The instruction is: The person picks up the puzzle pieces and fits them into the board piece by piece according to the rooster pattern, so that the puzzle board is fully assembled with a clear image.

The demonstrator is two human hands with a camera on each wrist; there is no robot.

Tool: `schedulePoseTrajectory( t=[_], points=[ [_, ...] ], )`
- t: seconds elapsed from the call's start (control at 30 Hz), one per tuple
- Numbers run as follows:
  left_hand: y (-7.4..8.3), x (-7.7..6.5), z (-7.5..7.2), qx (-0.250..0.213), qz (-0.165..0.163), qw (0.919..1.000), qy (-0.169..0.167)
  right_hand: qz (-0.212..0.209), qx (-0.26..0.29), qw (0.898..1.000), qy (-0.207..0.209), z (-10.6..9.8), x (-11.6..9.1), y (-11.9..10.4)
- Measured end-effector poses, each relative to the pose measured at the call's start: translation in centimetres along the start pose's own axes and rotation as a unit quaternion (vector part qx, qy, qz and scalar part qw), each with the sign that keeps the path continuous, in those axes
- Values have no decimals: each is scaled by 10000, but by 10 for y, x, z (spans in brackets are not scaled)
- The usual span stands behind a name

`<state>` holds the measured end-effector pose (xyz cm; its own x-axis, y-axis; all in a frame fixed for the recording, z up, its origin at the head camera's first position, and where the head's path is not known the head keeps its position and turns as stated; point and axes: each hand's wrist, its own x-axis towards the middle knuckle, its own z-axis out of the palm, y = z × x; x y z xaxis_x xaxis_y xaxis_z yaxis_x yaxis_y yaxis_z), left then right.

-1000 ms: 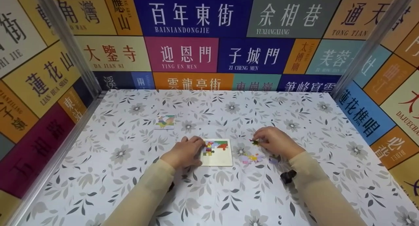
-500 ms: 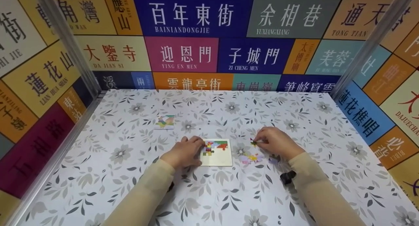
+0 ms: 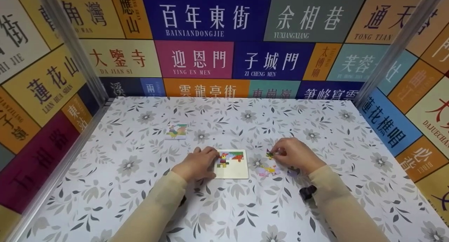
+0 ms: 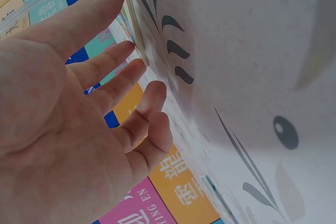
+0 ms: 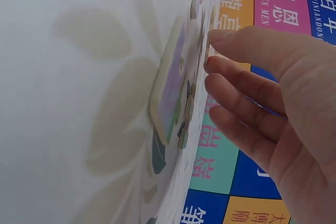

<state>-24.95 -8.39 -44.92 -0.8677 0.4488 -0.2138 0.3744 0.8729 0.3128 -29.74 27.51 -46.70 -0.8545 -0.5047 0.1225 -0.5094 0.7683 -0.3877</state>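
A cream puzzle board [image 3: 235, 172] lies on the table, with a few joined colourful pieces [image 3: 223, 160] along its top and left. My left hand [image 3: 196, 163] rests against the board's left side. In the left wrist view its thumb and foremost fingertips touch the board's thin edge [image 4: 137, 30], and the other fingers are loosely bent. To the right of the board, my right hand [image 3: 296, 153] pinches a small dark and multicoloured puzzle piece [image 3: 269, 154] between thumb and index finger. In the right wrist view the fingertips mostly hide that piece.
Loose pink and yellow puzzle pieces [image 3: 269, 170] lie right of the board. A purple piece [image 3: 293, 172] lies below my right hand. Farther back on the left is a small square picture [image 3: 177, 131]. Printed panels [image 3: 196, 59] wall in the flower-patterned table.
The pinched puzzle piece has turned and shifted slightly left in my right fingers, showing more of itself. My left hand stays at the board.
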Motion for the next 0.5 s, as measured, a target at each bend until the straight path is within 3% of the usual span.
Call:
schedulePoseTrajectory(
  t=[0.5],
  points=[
    [-1, 2, 2, -72, -94, 9999, -123, -118, -4, 9999, 90, 4, -2, -20]
  ],
)
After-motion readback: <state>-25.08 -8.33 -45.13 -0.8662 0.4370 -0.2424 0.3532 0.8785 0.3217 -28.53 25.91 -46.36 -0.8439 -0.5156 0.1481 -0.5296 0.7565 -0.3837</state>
